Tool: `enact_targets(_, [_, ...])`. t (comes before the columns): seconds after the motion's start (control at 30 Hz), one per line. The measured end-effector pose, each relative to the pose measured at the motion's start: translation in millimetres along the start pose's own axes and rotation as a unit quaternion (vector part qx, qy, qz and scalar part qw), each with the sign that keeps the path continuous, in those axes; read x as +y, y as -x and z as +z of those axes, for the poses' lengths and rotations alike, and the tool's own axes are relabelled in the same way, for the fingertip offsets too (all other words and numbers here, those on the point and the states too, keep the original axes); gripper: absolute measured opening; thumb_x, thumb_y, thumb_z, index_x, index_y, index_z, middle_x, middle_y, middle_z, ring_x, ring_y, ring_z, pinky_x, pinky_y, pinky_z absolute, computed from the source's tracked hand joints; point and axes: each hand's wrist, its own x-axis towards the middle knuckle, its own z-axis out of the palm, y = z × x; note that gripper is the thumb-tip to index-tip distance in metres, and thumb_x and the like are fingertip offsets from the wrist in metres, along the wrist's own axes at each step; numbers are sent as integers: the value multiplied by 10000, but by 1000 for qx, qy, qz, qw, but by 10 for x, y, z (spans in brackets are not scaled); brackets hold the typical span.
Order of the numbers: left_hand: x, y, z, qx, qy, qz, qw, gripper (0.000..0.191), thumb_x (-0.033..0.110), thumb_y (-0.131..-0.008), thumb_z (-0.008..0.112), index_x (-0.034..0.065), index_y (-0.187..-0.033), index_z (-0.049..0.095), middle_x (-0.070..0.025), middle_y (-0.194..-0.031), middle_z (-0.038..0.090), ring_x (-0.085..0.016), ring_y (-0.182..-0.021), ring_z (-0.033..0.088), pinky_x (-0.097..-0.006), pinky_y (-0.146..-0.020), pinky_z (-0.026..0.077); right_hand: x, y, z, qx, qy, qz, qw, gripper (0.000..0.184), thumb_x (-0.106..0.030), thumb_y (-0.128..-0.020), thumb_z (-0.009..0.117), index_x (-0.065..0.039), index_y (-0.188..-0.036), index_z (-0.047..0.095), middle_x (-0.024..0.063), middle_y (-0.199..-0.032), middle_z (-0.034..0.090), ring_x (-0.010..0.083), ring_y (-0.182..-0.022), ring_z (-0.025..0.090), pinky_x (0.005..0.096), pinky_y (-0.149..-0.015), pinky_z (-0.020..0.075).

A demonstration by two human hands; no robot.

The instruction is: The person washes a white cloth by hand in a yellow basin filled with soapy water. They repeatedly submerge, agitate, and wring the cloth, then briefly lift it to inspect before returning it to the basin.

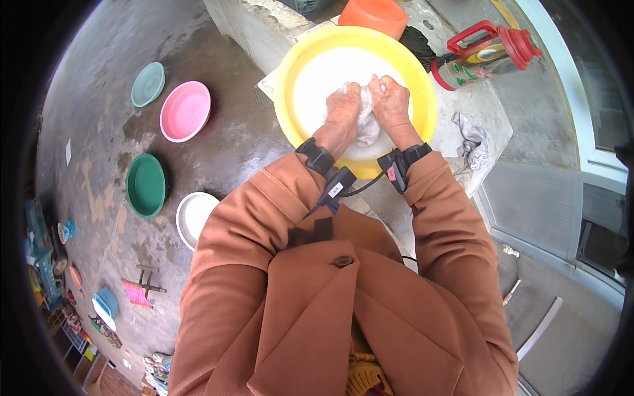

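A large yellow plastic basin (292, 116) stands before me on a pale stone slab (488, 106). Its inside is so bright that the water or suds cannot be told apart. Over the basin, my left hand (343, 111) and my right hand (391, 103) sit side by side, both gripping a wet white cloth (367, 121). The cloth is bunched between them and hangs down toward my wrists. Black devices with straps are worn on both wrists, joined by a cable. A grey-white crumpled cloth (471, 141) lies on the slab right of the basin.
A clear jug with red lid and handle (475, 57) stands right of the basin. An orange plastic container (374, 17) is behind it. On the wet concrete floor at left are pale blue (148, 84), pink (185, 112), green (145, 186) and white basins (195, 218), plus a folding stool (141, 289).
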Motion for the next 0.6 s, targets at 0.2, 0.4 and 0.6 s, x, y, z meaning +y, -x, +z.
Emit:
enact_targets(0.2, [112, 2, -95, -20, 109, -52, 993, 344, 254, -867, 470, -41, -1037, 521, -116, -903, 563, -222, -769, 531, -352, -703, 454, -125, 281, 122, 16, -119, -188, 975, 305, -239, -821, 558, -3, -628, 549, 207, -578, 549, 376, -556, 558, 406, -544, 457])
enact_targets(0.4, [30, 80, 22, -13, -1, -14, 1000, 294, 237, -867, 462, -22, -989, 529, -109, -876, 551, -209, -751, 525, -352, -661, 446, 112, -3, 108, 33, -29, -60, 997, 331, -222, -821, 558, -12, -568, 518, 198, -528, 517, 374, -499, 526, 410, -500, 438])
enact_targets(0.6, [67, -20, -80, -30, 86, -15, 996, 314, 248, -872, 471, -36, -992, 530, -119, -875, 562, -213, -741, 528, -364, -657, 450, 27, 223, 192, 28, -94, -223, 970, 286, -198, -801, 567, -24, -579, 520, 192, -575, 538, 358, -537, 535, 397, -528, 445])
